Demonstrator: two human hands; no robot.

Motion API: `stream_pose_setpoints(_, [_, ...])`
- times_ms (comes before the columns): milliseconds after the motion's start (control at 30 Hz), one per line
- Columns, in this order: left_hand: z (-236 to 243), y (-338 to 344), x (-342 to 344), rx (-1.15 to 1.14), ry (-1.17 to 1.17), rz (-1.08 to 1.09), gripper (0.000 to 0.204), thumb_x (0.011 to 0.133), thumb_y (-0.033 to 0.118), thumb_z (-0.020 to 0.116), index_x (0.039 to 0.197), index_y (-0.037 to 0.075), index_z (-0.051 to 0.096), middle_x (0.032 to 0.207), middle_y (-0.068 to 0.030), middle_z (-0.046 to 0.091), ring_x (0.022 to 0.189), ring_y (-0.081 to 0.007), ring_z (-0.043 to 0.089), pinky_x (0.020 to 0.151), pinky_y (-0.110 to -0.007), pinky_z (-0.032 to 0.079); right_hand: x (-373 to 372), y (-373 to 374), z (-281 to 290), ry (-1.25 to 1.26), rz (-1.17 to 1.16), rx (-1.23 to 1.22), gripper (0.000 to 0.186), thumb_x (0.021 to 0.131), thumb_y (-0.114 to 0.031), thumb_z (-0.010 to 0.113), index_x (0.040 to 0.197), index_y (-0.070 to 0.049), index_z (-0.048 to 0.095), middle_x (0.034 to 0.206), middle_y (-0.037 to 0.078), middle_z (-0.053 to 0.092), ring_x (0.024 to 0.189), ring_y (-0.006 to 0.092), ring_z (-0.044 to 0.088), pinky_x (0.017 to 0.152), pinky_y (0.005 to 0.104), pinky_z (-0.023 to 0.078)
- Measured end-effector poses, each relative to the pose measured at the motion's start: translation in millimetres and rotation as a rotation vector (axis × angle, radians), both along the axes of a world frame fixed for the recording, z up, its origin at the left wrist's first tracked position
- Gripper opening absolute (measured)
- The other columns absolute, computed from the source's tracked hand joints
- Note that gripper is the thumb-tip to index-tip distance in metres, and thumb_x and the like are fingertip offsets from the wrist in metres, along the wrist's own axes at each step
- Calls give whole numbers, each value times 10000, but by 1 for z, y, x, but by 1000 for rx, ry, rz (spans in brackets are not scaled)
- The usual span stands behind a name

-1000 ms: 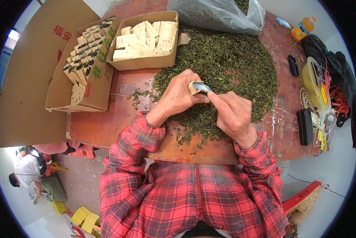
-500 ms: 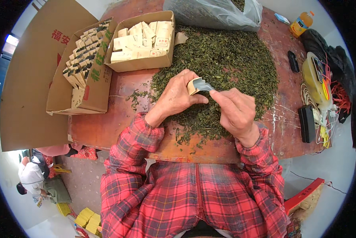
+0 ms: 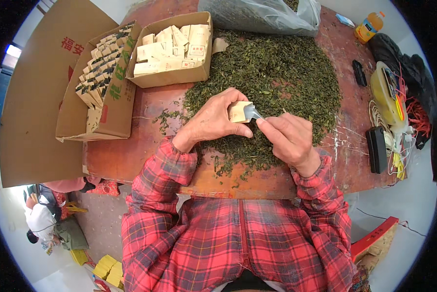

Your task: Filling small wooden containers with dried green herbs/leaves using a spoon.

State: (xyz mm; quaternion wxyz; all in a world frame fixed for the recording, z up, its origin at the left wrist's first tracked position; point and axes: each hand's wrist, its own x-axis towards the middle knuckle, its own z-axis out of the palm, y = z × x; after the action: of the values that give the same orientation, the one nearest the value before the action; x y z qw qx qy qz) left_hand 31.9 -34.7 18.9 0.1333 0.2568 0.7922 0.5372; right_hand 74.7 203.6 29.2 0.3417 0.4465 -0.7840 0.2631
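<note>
Left hand (image 3: 212, 117) first: it's curled snugly around a small tan paper packet (image 3: 238, 112), thumb stretched out on the near side, the packet's mouth facing right. And across from it, right hand (image 3: 292, 140), thumb and forefinger closed in a tight pinch on the end of a silvery strip (image 3: 254, 114) that sits at that very mouth! Lining or separate piece? Can't tell from this view. So the packet is up in the middle of the scene, held over the near part of a broad spread of dark green dried leaves (image 3: 291, 63), which covers the centre of the worn reddish table (image 3: 114, 160).

Look to the far left: a shallow carton (image 3: 172, 78), loaded with loose tan packets (image 3: 172, 48), its right side just beside the leaves. Left of that, a long box (image 3: 94, 129) with packets standing in tight rows, dark stuff showing at their tops. At the far edge slumps a clear plastic bag (image 3: 262, 22), more leaves inside.

Over on the right, an orange drink bottle (image 3: 369, 27) stands far back; nearer come a yellow tub (image 3: 380, 90) and a black case (image 3: 377, 151), cords beside it. Off to the near left, well apart from the table, a person in white (image 3: 40, 219) bends over.
</note>
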Motion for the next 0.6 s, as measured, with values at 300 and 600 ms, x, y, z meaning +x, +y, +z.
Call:
stream_pose_setpoints(300, [4,7,-1,-156,67,65,514,656,245,953,973,30,610,932,-113,615,878,-289,625,773,-400,499,1,-3,5,5,15,10,357,707,42,704,1061,24,741,876,100,692,598,216,613,482,323,451])
stream_pose_setpoints(600, [10,9,4,-88,-71,108,446,702,211,948,978,33,646,883,-89,691,819,-200,646,749,-361,521,1,-5,9,0,4,-32,371,701,96,699,1061,22,748,859,112,691,597,226,628,488,324,474])
